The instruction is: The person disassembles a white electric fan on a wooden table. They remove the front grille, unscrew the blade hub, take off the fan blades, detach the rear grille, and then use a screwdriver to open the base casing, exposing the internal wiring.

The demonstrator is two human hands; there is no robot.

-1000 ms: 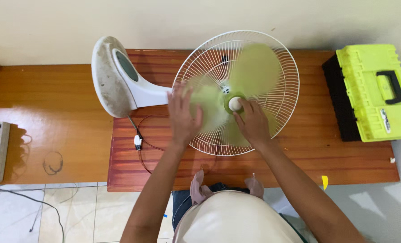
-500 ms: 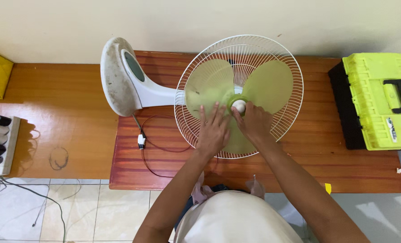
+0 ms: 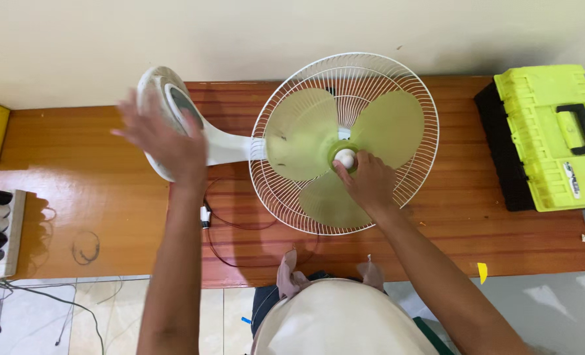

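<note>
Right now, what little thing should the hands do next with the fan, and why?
Probably turn the white cap at the middle of the green blades. The right hand already has its fingertips on it, and the blades look at rest in the open rear grille. The left hand is over the fan base, well placed to steady it.

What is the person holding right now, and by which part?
The right hand pinches the white cap at the hub of the fan blades. The left hand, blurred, lies over the fan base; grip unclear.

Left hand (image 3: pixel 164 141) motion-blurred, hiding part of the fan base (image 3: pixel 167 98)
</note>
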